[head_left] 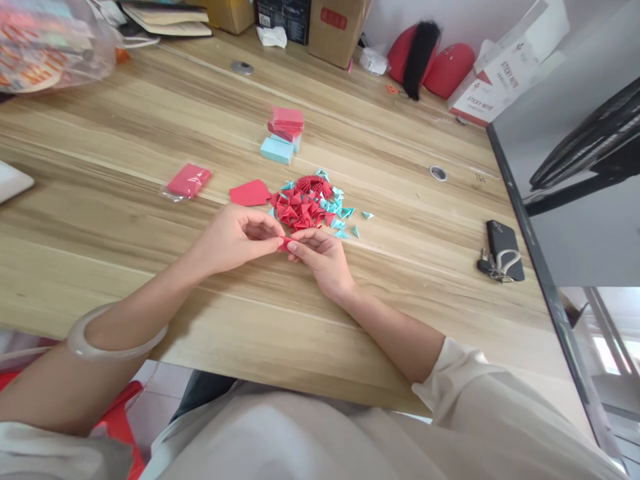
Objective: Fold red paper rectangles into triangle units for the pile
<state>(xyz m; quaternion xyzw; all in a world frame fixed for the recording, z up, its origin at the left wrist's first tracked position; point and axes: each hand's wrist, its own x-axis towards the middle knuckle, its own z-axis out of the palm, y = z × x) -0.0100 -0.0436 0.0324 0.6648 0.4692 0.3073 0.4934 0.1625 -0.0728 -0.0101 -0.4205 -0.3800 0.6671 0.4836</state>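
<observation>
A small piece of red paper (285, 244) is pinched between my two hands, near the front of the desk. My left hand (240, 237) grips its left end with thumb and fingers. At the right end, my right hand (323, 257) holds it between thumb and fingers. Just beyond my hands lies a pile of folded red paper pieces (300, 208), with light blue folded pieces (345, 212) along its right side. Flat red paper sheets (250, 193) rest left of the pile.
Behind the pile sit red paper packs (287, 120) and a light blue stack (277, 150). A wrapped red pack (189, 181) lies left. A black phone (504, 248) with keys is at right. Cardboard boxes (335, 30) and white boxes (487, 90) line the back.
</observation>
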